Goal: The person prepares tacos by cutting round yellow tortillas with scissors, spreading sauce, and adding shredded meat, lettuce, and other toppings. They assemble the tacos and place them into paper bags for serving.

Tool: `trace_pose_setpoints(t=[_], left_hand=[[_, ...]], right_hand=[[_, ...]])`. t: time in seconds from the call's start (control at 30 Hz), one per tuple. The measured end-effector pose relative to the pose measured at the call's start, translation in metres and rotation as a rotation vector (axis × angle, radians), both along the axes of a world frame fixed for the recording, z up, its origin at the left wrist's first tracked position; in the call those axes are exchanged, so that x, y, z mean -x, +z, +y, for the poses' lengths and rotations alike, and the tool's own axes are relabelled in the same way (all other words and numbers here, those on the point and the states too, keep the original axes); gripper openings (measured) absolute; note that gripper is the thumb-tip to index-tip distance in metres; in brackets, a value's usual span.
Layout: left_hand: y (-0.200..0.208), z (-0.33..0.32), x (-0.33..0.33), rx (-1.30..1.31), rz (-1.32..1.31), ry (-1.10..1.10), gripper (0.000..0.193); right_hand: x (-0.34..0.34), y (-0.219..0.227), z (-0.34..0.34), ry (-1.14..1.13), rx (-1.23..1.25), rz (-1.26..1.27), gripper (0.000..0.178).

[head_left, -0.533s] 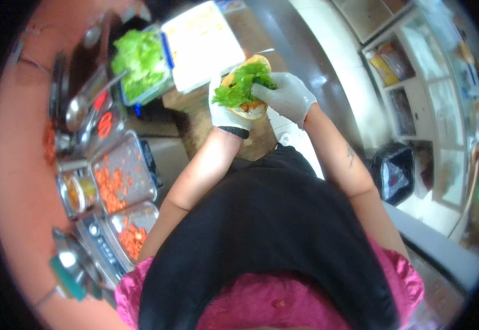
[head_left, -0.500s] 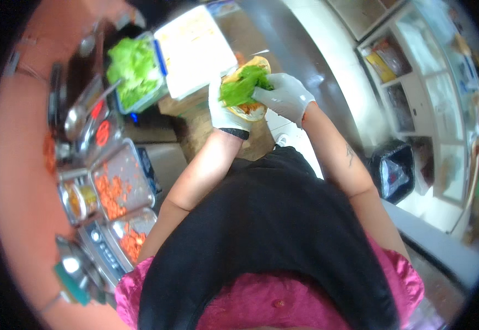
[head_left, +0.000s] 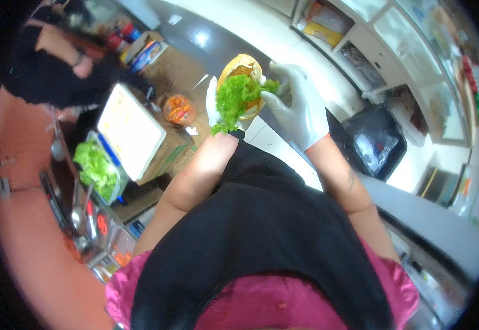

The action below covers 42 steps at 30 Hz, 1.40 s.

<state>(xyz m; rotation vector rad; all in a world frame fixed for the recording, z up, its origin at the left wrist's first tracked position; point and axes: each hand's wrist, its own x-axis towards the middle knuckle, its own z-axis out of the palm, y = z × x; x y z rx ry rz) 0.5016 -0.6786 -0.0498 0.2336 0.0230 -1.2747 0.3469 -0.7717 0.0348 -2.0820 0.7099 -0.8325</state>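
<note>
An opened bread roll [head_left: 241,61] with a browned filling and a pale spread is in my gloved left hand [head_left: 212,103], which is closed around its left side. A frilly green lettuce leaf [head_left: 236,99] lies across the roll, and its lower end hangs over the edge near my left wrist. My gloved right hand [head_left: 300,107] is at the roll's right side, with the leaf's right tip between thumb and curled fingers; the index finger is raised apart from the thumb. The leaf hides much of the filling.
To the left are a white tray [head_left: 131,129], a lettuce container [head_left: 99,170] and a bowl of orange-red food [head_left: 179,110] on a wooden counter. Another person's arm [head_left: 66,50] is at far left. At right stand a black-lined bin [head_left: 374,137] and white shelving [head_left: 385,58].
My view has turned rightward, so the tray and lettuce container appear farther left and the co-worker shows. The leaf hangs lower over the roll, and my right fingers have spread more.
</note>
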Motion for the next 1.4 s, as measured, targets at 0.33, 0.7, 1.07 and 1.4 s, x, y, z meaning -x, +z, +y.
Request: trace_pose_setpoints(t=[0.33,0.7,1.07,1.4], left_hand=[[-0.011,-0.253,0.039,0.101,0.248,-0.283,0.069],[0.006,-0.556,0.060,-0.015,0.029,-0.580,0.072],[0.021,-0.755,0.133,0.055,-0.178,-0.617,0.071],[0.036,-0.926,0.218,0.199,-0.351,-0.442,0.060]], right_hand=[[0.019,-0.023,-0.186,-0.039,0.540,0.051,0.023],[0.040,-0.025,-0.466,-0.201,0.324,0.249,0.040],[0.104,-0.022,-0.646,-0.454,0.444,0.228,0.058],[0.224,0.009,-0.815,-0.188,0.456,0.133,0.057]])
